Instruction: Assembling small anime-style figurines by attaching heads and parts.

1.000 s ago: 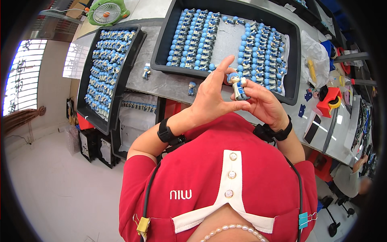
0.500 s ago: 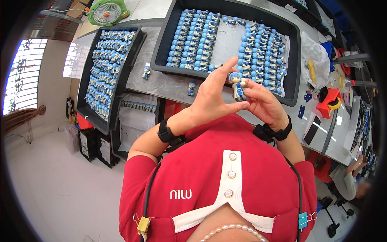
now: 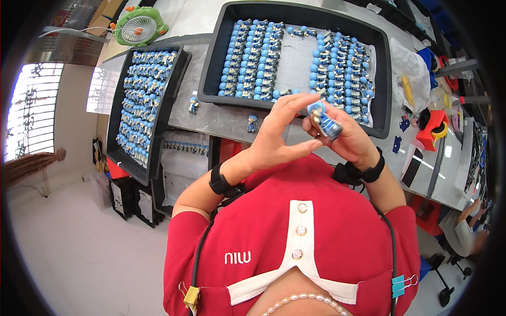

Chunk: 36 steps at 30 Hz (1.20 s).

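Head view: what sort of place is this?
Probably a small toy assembly or inspection workshop. Two black plastic trays hold rows of identical small blue-capped figurines, and both hands, left hand and right hand, hold one such figurine over a grey workbench.

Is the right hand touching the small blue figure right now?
Touching. The head view shows the right hand with its fingers wrapped around the small blue figure, no gap between them; the left hand meets it at the fingertips too.

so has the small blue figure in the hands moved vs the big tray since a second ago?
Yes. The small blue figure has tipped over from upright, its cap now pointing toward the near rim of the big tray, held in the right hand.
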{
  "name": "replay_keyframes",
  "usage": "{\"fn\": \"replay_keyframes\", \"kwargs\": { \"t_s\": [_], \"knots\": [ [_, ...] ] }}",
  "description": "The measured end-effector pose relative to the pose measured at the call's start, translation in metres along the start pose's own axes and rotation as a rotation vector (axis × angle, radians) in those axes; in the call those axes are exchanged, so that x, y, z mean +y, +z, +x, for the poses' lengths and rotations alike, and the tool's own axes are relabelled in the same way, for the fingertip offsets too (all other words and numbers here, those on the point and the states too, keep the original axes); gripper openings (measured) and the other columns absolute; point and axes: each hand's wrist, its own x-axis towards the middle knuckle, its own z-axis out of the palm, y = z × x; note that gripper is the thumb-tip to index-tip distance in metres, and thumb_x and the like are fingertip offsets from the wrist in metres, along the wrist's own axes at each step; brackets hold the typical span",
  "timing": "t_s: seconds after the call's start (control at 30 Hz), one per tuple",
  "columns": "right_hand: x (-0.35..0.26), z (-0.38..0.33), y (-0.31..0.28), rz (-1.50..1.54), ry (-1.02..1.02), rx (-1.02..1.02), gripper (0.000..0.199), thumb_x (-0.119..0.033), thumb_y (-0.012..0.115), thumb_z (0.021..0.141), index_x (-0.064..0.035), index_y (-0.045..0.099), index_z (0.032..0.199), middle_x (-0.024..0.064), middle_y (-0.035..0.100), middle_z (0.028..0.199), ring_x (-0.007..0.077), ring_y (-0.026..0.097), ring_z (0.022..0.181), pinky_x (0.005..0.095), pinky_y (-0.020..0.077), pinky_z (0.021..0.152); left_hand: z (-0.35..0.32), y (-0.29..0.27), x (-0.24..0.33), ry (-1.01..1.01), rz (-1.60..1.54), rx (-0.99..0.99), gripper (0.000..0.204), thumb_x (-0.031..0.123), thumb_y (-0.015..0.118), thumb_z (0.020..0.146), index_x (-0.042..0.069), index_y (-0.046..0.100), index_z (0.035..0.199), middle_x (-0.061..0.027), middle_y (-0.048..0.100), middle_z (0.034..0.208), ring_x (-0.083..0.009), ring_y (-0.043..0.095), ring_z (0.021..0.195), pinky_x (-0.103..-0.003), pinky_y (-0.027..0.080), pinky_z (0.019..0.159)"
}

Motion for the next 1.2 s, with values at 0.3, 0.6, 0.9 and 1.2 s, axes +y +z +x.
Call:
{"fn": "replay_keyframes", "kwargs": {
  "t_s": [0.3,0.6,0.9,1.2],
  "knots": [
    [-0.004,0.0,-0.001,-0.221,0.01,0.338,0.031,-0.027,0.051,0.093,-0.0114,0.048,0.119,-0.0033,0.057,0.092,0.0015,0.049,0.069,0.017,0.0357,0.052,0.009,0.021,-0.008,-0.212,-0.062,-0.021,0.065,0.011,0.073,0.077,0.005,0.04,0.133,-0.0106,0.053,0.117,-0.0157,0.052,0.107,-0.03,0.045,0.087],
    [-0.014,-0.004,0.024,-0.074,-0.109,0.395,0.042,-0.021,0.063,0.088,-0.0085,0.042,0.123,-0.0008,0.06,0.09,0.0022,0.053,0.076,0.0164,0.0349,0.056,0.003,0.018,-0.01,-0.09,-0.19,-0.034,0.079,0.006,0.074,0.073,0.004,0.03,0.138,-0.013,0.044,0.13,-0.0222,0.048,0.117,-0.035,0.043,0.093],
    [-0.005,-0.005,0.021,-0.358,-0.219,0.304,0.039,-0.02,0.061,0.089,-0.0087,0.044,0.122,-0.0022,0.06,0.082,0.0018,0.048,0.07,0.0168,0.0332,0.058,0.003,0.012,-0.002,-0.231,-0.806,-0.004,0.076,0.001,0.07,0.075,0.005,0.028,0.137,-0.0083,0.034,0.137,-0.0165,0.043,0.119,-0.032,0.042,0.095],
    [-0.003,-0.002,0.03,-0.383,-0.173,0.31,0.037,-0.017,0.06,0.089,-0.0075,0.044,0.121,-0.001,0.062,0.087,0.0026,0.05,0.071,0.0169,0.034,0.058,-0.005,0.001,0.0,-0.326,-0.956,0.046,0.081,0.009,0.074,0.073,0.007,0.026,0.138,-0.0142,0.033,0.139,-0.0262,0.038,0.128,-0.038,0.035,0.104]
  ]
}}
